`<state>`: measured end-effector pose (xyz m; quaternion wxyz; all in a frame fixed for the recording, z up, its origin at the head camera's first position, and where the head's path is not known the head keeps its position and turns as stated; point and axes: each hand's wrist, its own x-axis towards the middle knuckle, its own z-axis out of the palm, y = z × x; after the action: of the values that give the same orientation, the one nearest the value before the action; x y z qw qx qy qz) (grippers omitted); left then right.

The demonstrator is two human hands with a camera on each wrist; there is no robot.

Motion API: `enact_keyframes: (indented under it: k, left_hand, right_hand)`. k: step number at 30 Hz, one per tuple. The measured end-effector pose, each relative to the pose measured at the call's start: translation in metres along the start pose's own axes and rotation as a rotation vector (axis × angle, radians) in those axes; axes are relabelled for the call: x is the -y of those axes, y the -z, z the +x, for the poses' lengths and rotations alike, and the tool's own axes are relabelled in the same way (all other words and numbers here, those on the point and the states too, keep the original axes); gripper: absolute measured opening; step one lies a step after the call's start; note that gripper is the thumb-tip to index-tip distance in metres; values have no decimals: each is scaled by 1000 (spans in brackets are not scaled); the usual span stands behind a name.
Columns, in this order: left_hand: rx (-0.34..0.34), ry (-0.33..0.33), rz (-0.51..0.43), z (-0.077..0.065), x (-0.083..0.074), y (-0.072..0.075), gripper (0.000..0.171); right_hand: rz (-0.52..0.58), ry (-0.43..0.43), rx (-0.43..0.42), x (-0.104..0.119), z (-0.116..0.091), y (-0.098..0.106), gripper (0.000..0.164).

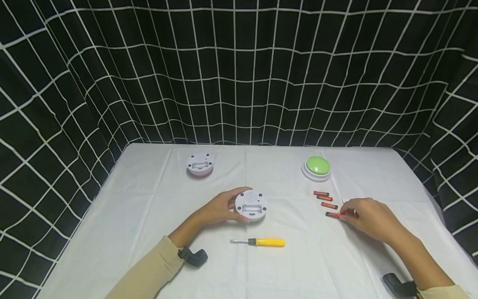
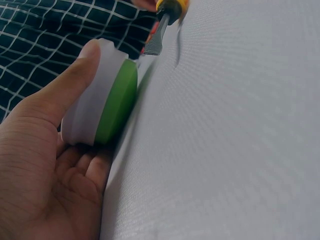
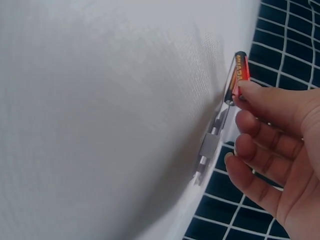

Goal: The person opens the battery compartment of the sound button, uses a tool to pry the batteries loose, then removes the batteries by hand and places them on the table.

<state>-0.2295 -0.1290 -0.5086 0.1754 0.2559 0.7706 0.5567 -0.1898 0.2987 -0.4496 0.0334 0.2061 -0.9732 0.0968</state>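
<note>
Left hand (image 1: 213,210): grip holds white device (image 1: 251,204), green dome (image 2: 118,102) down; could rock if hold slackens. Right hand (image 1: 373,218): grip pinches battery (image 1: 333,214), device's 3 o'clock; could roll if pinch slips.

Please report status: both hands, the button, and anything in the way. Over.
Left hand holds upturned button, battery slot uncovered. Right hand pinches one battery. Screwdriver lies on near side of button, seemingly not in the way.
</note>
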Motion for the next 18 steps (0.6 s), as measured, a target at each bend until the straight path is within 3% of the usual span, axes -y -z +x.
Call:
enact_keyframes:
  k: [18]
  left_hand:
    - [7, -10, -4, 0, 0, 0, 95]
  right_hand:
    - [5, 8, 43, -3, 6, -4, 12]
